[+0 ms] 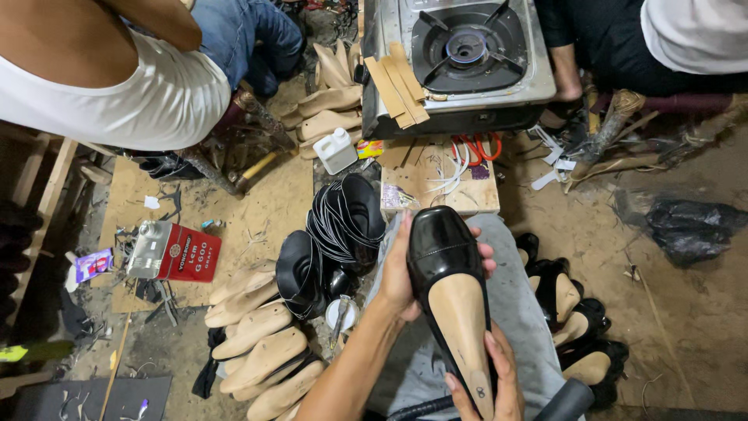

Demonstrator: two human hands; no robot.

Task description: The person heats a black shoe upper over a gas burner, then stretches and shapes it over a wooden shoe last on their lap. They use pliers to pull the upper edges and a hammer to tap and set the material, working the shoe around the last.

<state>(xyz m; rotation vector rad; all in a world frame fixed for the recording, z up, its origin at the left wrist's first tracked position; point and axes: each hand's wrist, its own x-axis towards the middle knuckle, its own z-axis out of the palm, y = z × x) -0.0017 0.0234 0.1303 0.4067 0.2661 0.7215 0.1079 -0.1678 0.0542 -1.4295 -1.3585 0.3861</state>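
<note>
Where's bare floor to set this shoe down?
Bare dirt floor lies right of the finished shoes, below the black bag. Some cardboard is free between the red can and black uppers. Left of the knee, wooden lasts crowd it.

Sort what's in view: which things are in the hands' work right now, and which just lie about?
In hand:
- black shoe upper stretched over a tan last
- left hand gripping the toe end
- right hand holding the heel end

Lying about:
- bare wooden lasts
- gas stove
- red tin
- white bottle
- lasted shoes
</note>
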